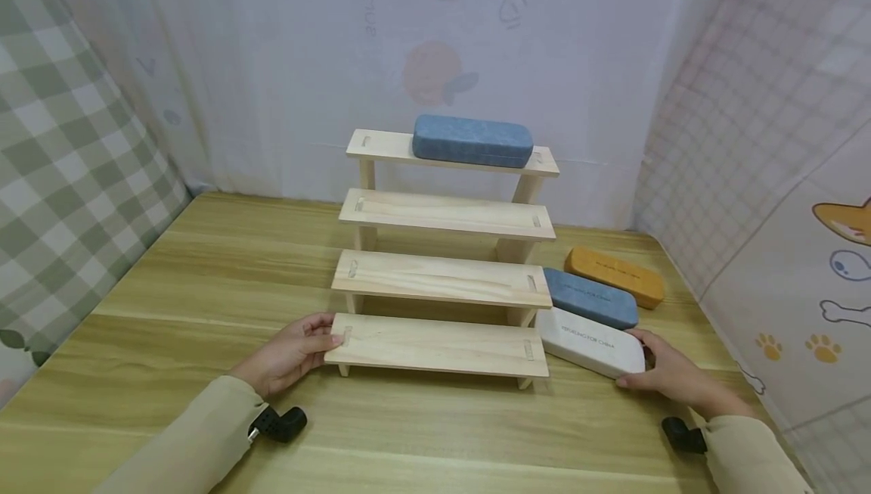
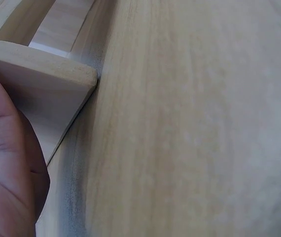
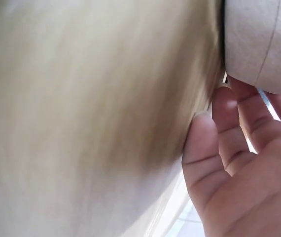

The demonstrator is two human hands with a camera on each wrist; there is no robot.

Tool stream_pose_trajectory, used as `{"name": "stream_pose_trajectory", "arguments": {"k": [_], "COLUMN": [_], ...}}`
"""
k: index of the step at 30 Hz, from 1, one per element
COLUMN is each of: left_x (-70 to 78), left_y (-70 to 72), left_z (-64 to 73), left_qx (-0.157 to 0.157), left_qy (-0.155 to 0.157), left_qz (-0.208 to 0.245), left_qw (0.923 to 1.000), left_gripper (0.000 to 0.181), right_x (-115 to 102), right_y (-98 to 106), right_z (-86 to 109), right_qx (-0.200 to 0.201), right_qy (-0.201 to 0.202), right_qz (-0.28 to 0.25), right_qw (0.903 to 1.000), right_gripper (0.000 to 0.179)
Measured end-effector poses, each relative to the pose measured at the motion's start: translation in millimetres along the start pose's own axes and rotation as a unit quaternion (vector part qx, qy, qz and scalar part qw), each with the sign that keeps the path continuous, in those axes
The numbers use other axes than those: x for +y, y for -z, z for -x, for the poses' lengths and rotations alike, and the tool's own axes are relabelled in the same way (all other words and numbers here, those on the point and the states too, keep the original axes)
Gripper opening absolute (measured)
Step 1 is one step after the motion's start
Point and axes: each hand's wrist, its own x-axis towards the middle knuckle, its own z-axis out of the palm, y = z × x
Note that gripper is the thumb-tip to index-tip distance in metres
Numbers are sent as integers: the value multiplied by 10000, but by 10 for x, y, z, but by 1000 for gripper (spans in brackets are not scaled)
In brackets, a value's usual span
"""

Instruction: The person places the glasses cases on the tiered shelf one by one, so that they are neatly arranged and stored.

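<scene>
A stepped wooden display stand (image 1: 442,343) with several plank shelves stands mid-table. My left hand (image 1: 292,354) grips the left end of its lowest shelf, thumb on top. In the left wrist view, that hand (image 2: 7,163) is beside a wooden support (image 2: 47,84). To the right of the stand lies a white glasses case (image 1: 588,341) with printed lettering. My right hand (image 1: 670,373) holds its right end between thumb and fingers. The right wrist view shows the fingers of this hand (image 3: 249,163) against the end of the pale case (image 3: 259,39).
A blue glasses case (image 1: 472,141) sits on the top shelf. Behind the white case lie another blue case (image 1: 590,299) and an orange one (image 1: 614,276), side by side on the wood-grain table (image 1: 204,282). Cloth curtains (image 1: 286,78) enclose the back and sides.
</scene>
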Motion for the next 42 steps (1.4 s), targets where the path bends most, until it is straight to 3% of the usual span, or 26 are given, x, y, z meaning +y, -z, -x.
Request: {"name": "stream_pose_trajectory", "arguments": {"k": [9, 20, 26, 35, 42], "left_x": [-13, -8, -8, -15, -14], "left_y": [24, 3, 5, 16, 30], "left_z": [9, 7, -6, -2, 6], "left_qx": [-22, -84, -66, -78, -82], "left_qy": [-37, -42, -43, -92, -83], "left_qz": [-14, 23, 50, 72, 56], "left_qw": [10000, 10000, 10000, 9999, 9999], "left_gripper": [62, 61, 61, 62, 62], "right_x": [-49, -17, 10, 128, 106], "right_y": [30, 109, 210, 408, 579], "right_z": [8, 99, 184, 280, 301], "right_qx": [135, 329, 345, 891, 1121], "right_qy": [-310, -215, -318, 277, 440], "right_qz": [-247, -470, -943, -1496, -1322], "right_qw": [9991, 9981, 9944, 9843, 9839], "right_gripper": [86, 84, 83, 68, 71]}}
